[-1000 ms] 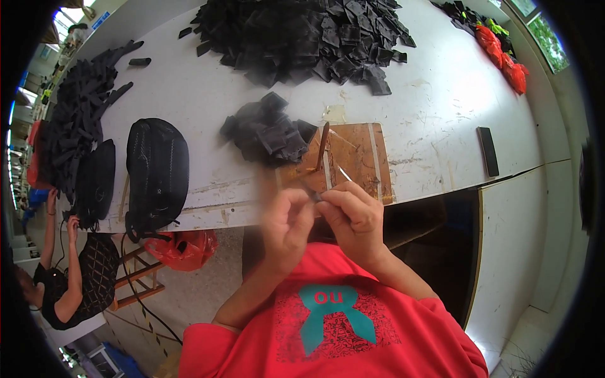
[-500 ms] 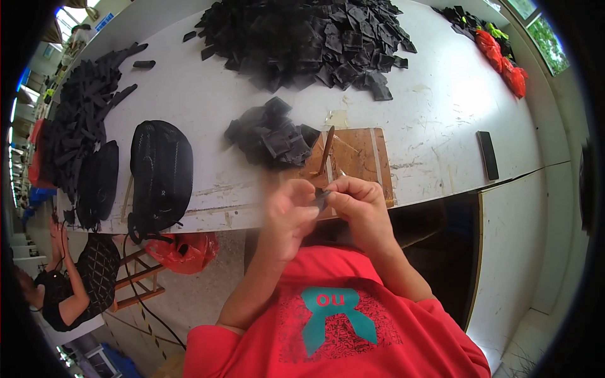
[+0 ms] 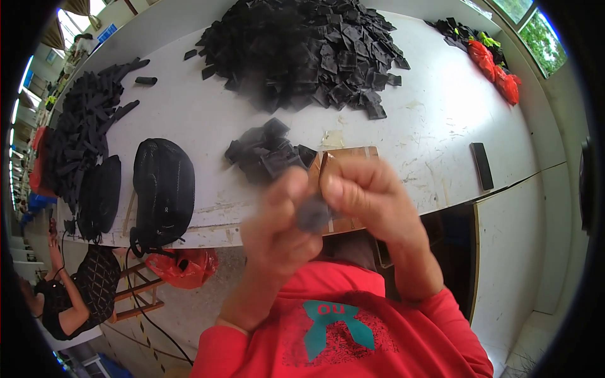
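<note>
A small black fabric piece (image 3: 313, 214) is held between my two hands, in front of my red shirt. My left hand (image 3: 277, 220) is smeared by motion, its fingers curled in against the piece. Thumb and curled fingers of my right hand (image 3: 365, 192) pinch the piece's upper right side. Beyond the hands, a wooden board (image 3: 353, 154) lies at the table's near edge, partly covered by my right hand. An upright brown blade-like stick (image 3: 324, 165) stands on it, mostly hidden. Just left of the board lies a small heap of black fabric pieces (image 3: 265, 151).
A large pile of black fabric pieces (image 3: 302, 57) covers the table's far middle. Black strips (image 3: 88, 107) and two black pouches (image 3: 164, 189) lie left. A dark bar (image 3: 481, 166) and red plastic bags (image 3: 495, 72) lie right. Another person (image 3: 69, 290) sits at lower left.
Both hands have come up closer to the camera with the fabric piece, the right hand now covering part of the board. The view has tilted slightly.
</note>
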{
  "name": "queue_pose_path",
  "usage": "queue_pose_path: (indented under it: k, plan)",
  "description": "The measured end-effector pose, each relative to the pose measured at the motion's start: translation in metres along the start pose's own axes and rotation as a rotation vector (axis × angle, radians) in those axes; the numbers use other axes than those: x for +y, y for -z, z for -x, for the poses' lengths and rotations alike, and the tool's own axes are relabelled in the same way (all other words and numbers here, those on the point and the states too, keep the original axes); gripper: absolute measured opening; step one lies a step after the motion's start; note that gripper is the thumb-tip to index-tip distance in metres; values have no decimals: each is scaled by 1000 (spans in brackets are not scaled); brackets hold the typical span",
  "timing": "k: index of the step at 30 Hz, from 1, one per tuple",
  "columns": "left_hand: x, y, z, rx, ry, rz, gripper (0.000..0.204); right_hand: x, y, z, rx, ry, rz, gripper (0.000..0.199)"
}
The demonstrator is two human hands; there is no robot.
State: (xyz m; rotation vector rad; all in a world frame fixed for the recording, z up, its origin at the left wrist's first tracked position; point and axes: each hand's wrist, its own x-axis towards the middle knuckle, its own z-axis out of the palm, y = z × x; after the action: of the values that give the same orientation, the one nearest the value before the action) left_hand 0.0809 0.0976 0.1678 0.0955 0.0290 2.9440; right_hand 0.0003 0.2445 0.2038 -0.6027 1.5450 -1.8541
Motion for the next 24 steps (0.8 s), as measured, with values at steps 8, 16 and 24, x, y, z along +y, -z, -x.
queue_pose_path:
  k: [8,16,24]
  plan:
    - [15,21,-32,307,-37,-210,16,24,26,-38,101,-306,-407,26]
    - [8,21,-31,448,-225,-762,20,38,31,-34,167,34,144,25]
    - [18,-7,-45,12,-612,-1868,19,32,6,-9,425,563,759,52]
